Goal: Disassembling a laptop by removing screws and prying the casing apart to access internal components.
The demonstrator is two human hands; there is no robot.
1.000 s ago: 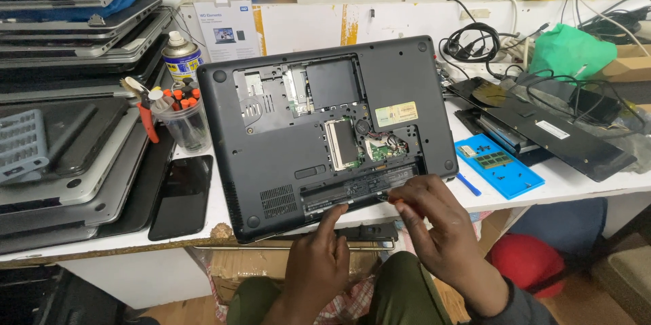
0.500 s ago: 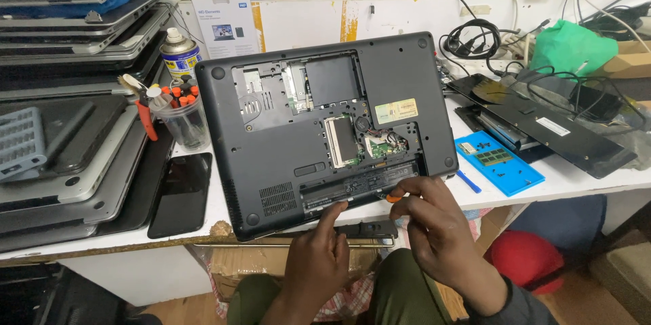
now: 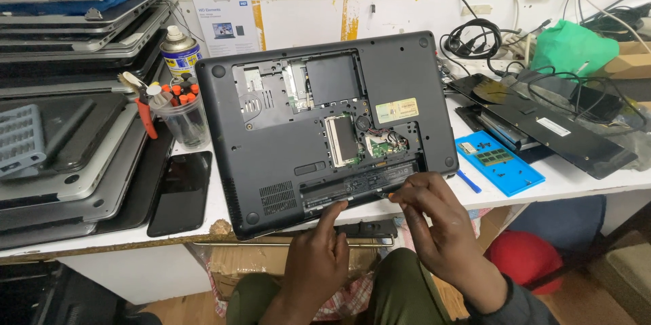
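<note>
A black laptop [image 3: 285,155] lies bottom-up on the white table, with its cover panels off and its circuit boards showing. A long black battery [image 3: 359,186] sits in the bay along the laptop's near edge. My left hand [image 3: 319,257] comes up from below, and its index finger touches the battery's near edge. My right hand [image 3: 434,223] pinches the battery's right end with its fingertips.
Stacked laptops [image 3: 68,128] fill the left side. A dark phone [image 3: 180,193] lies beside them. A clear cup of screwdrivers [image 3: 180,111] and a spray can [image 3: 180,47] stand at the back left. A blue tray [image 3: 498,162] with a memory stick, black laptop parts [image 3: 542,128] and cables [image 3: 475,36] lie to the right.
My right hand has drawn back from over the battery bay to the battery's right end. My left index finger has stretched up to the battery's edge.
</note>
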